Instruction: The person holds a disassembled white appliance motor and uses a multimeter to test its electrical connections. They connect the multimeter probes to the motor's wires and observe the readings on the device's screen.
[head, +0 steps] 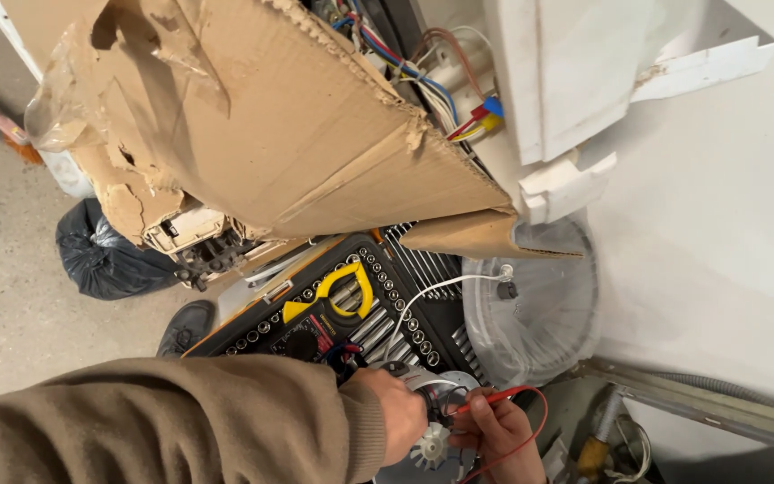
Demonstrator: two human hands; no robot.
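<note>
1. The left hand [400, 414], in a brown sleeve [163, 421], is closed on a small motor with a white fan wheel [429, 445]; the fingers are hidden behind the part, so the grip itself is hard to make out.
2. The right hand [497, 436], cut off by the bottom edge, pinches a red test probe [487, 401] against the motor; its red lead [537, 430] loops to the right.
3. The motor sits just in front of the near edge of an open socket set case [315, 314], which holds rows of sockets and a yellow clamp meter [338, 294] in its middle.
4. To the case's right stands a clear round plastic tub [539, 314], with a white wire [432, 291] running to it.
5. Torn brown cardboard [270, 116] overhangs the case and hides its far edge.
6. A black bag [100, 255] lies on the floor to the left.
</note>
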